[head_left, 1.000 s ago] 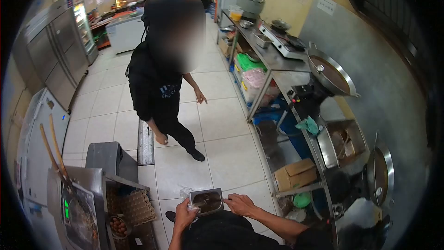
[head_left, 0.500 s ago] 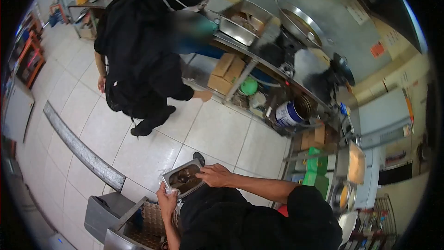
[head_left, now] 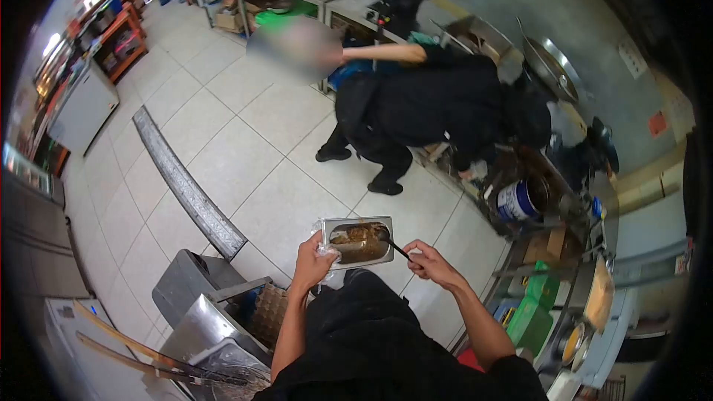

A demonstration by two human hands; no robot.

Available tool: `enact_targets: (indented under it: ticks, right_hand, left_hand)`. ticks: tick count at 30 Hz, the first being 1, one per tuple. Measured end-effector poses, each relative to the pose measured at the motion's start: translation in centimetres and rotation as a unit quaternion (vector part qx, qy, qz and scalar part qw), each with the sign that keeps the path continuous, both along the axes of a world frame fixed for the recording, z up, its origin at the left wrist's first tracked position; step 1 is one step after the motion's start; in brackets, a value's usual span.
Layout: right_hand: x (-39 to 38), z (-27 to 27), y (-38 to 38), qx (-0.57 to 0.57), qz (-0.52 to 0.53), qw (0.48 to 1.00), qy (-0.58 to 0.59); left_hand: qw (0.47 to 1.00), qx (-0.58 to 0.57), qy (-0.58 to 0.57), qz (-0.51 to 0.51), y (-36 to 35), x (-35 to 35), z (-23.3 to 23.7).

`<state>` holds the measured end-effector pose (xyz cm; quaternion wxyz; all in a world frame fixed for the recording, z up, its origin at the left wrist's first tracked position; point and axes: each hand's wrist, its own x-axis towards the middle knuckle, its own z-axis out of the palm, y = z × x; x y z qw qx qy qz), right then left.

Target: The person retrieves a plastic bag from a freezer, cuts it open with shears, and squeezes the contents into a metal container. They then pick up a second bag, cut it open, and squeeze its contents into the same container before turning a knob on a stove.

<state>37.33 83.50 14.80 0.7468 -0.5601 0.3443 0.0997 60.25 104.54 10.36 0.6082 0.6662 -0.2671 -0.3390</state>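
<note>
In front of my body I hold a small rectangular metal container (head_left: pixel 369 261) with brown sauce and chunks of food (head_left: pixel 360 235) inside. My left hand (head_left: pixel 312 263) grips its left end, where crumpled clear plastic wrap (head_left: pixel 327 252) hangs at the edge. My right hand (head_left: pixel 433 263) is closed around the end of a black-handled utensil (head_left: pixel 399 250). The utensil slants down over the container's right rim, and its head is hidden in the food.
Ahead, a person in black (head_left: pixel 438 100) bends toward the lower shelf beside a blue-and-white bucket (head_left: pixel 518 200). A metal floor strip (head_left: pixel 189 182) and a grey bin (head_left: pixel 182 282) lie to the left. Green boxes (head_left: pixel 531 323) are at right, a wok (head_left: pixel 551 70) on the stove.
My right hand has drawn back to the right from over the container, along the utensil's handle. The container sits straighter in view. The other person has bent down to the right.
</note>
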Motion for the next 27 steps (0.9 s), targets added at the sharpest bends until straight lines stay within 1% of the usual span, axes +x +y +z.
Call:
enact_targets:
  ticks: [3, 4, 7, 8, 9, 10, 11, 13, 16, 19, 20, 22, 25, 26, 27]
  right_hand:
    - [0.7, 1.4, 0.2, 0.087, 0.0, 0.996, -0.01]
    - [0.9, 1.6, 0.4, 0.087, 0.006, 0.996, -0.015]
    - [2.4, 1.6, 0.4, 0.018, 0.047, 0.999, 0.0]
    - [3.1, 1.9, 0.6, -0.122, 0.096, 0.988, -0.008]
    - [4.1, 3.0, 1.2, -0.258, 0.139, 0.956, -0.018]
    - [5.1, 3.9, 1.7, -0.388, 0.175, 0.904, -0.027]
    - [6.1, 4.2, 2.1, -0.466, 0.2, 0.86, -0.052]
    - [8.2, 4.8, 2.9, -0.61, 0.241, 0.749, -0.096]
    - [10.5, 5.0, 4.6, -0.648, 0.337, 0.683, -0.003]
    - [10.2, 7.1, 4.2, -0.565, 0.368, 0.738, 0.023]
    - [10.0, 8.1, 4.0, -0.553, 0.355, 0.753, 0.024]
    - [9.8, 10.0, 3.2, -0.529, 0.326, 0.783, 0.031]
    - [10.2, 11.3, 3.1, -0.553, 0.305, 0.771, 0.085]
    - [10.4, 11.8, 3.4, -0.562, 0.323, 0.753, 0.113]
    - [10.5, 11.5, 3.8, -0.567, 0.331, 0.745, 0.115]
  left_hand:
    - [0.997, -0.047, -0.036, 0.046, 0.6, 0.2, 1.3]
    - [0.997, -0.045, -0.039, 0.051, 0.8, 0.2, 1.3]
    - [0.996, -0.036, -0.05, 0.064, 1.9, 0.8, 1.4]
    - [0.996, -0.034, -0.054, 0.069, 2.2, 1.0, 1.7]
    - [0.995, -0.032, -0.058, 0.072, 2.5, 1.1, 2.0]
    - [0.995, -0.021, -0.067, 0.071, 2.7, 1.3, 2.4]
    - [0.995, -0.028, -0.067, 0.075, 2.8, 1.5, 2.4]
    - [0.994, -0.045, -0.065, 0.077, 2.7, 1.7, 2.4]
    - [0.995, -0.048, -0.045, 0.079, 2.9, 1.5, 3.3]
    - [0.994, -0.056, -0.05, 0.085, 3.0, 1.8, 3.2]
    - [0.994, -0.051, -0.032, 0.087, 3.2, 1.9, 3.4]
    - [0.993, -0.059, -0.043, 0.097, 3.0, 2.0, 3.1]
    - [0.992, -0.072, -0.03, 0.104, 2.7, 2.2, 2.6]
    - [0.992, -0.075, -0.022, 0.103, 2.7, 2.3, 2.5]
    - [0.992, -0.08, -0.023, 0.099, 2.7, 2.3, 2.6]
